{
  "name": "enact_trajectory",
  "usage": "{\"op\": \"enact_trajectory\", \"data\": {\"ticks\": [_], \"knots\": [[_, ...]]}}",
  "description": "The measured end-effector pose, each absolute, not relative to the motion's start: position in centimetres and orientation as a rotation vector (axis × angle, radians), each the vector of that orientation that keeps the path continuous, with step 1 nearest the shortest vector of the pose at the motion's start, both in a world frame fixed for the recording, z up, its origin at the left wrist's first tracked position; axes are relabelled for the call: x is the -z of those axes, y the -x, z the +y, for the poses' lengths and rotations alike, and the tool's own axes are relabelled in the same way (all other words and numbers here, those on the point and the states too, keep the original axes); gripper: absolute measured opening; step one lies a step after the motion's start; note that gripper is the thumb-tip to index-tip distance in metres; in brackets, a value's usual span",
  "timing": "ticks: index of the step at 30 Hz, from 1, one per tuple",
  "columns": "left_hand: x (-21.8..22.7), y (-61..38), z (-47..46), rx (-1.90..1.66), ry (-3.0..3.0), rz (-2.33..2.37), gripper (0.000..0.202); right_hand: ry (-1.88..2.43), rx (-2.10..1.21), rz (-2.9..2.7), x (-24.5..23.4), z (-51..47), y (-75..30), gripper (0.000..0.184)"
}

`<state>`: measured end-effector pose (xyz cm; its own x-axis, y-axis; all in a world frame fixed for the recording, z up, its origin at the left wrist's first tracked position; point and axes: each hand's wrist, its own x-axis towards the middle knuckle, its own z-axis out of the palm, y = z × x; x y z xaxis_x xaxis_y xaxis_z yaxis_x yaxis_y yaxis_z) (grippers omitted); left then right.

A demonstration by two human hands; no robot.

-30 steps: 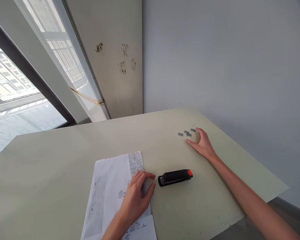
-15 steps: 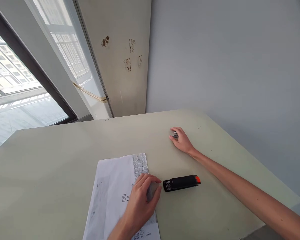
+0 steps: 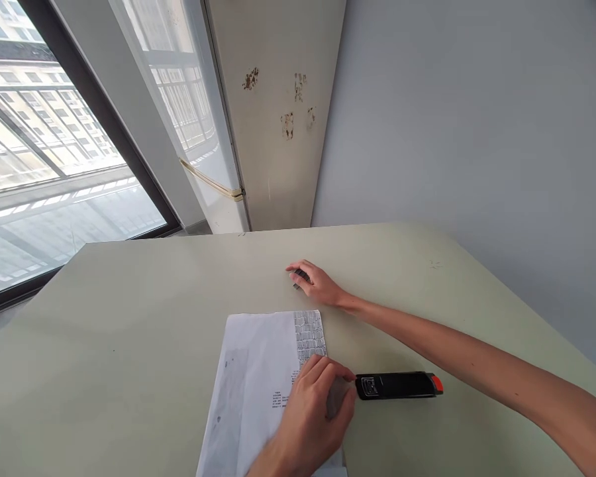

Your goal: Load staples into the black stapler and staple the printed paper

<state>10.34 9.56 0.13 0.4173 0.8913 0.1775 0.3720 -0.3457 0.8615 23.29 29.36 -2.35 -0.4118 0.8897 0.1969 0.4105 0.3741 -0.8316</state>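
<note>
My left hand (image 3: 318,407) rests on the right side of a white printed sheet (image 3: 251,371), fingers curved and thumb apart, with nothing seen between them. Its fingertips are close to the left end of a black stapler-like object (image 3: 397,385) with an orange-red tip; whether they touch it I cannot tell. Further back on the table, my right hand (image 3: 320,285) is closed around a small dark grey ribbed piece (image 3: 302,275), possibly a strip of staples, partly hidden by the fingers.
The pale table (image 3: 144,344) reaches back to a white fridge (image 3: 283,172) with rusty patches and a yellowish handle. A grey-blue wall (image 3: 451,119) borders the right side. A glass window (image 3: 49,159) is at the left.
My right hand has moved left across the table with the small dark piece, nearer the sheet's far end. My left hand stays by the black object. The view has swung left.
</note>
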Motion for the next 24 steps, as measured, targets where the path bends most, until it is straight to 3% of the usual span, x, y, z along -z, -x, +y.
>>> {"op": "enact_trajectory", "data": {"ticks": [7, 16, 24], "knots": [[0.3, -10.4, 9.5, -0.869, -1.925, 1.071, 0.008, 1.098, -1.142, -1.929, -0.1, 26.5, -23.0, 0.033], [0.5, -10.3, 9.5, -0.874, -1.982, 1.06, 0.011, 1.468, -1.007, -2.005, -5.8, 17.9, -34.9, 0.038], [0.1, -10.4, 9.4, -0.764, -2.124, 1.075, 0.026, 1.71, -1.04, -1.703, -2.2, 9.1, -39.5, 0.05]]}}
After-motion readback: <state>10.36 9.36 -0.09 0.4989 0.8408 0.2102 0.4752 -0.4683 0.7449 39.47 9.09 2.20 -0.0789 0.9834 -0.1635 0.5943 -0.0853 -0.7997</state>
